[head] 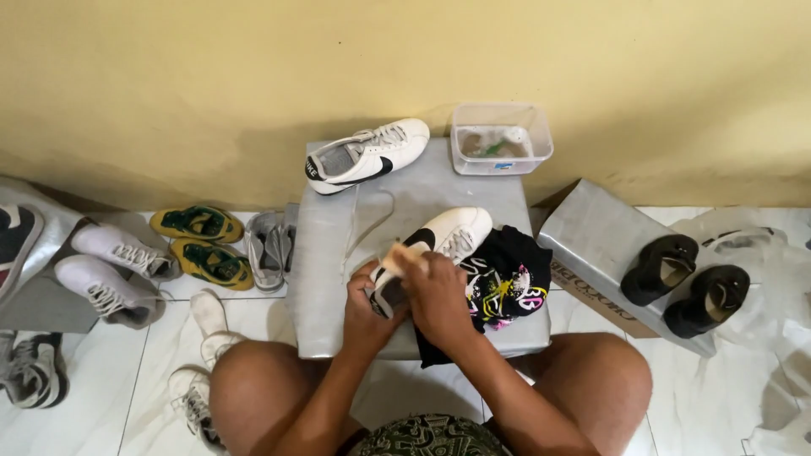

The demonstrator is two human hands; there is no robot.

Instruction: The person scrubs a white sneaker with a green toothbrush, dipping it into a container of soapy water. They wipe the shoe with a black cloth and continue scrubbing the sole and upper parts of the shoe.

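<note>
Gripping a white sneaker (439, 241) at frame centre, left hand (372, 308) clasping its heel, right hand (435, 295) pressing a small pale pad (404, 253) on it. Sitting near the desk's (338, 279) front edge, bare room lying leftward. Resting at upper right, a clear rectangular tub (501, 139).

The light is soft and a bit dim, with a warm yellow look. The wall (211, 76) has a dark shadow low down. The white floor (743, 397) shines a little. The edges bend outward. Most things look sharp.
</note>
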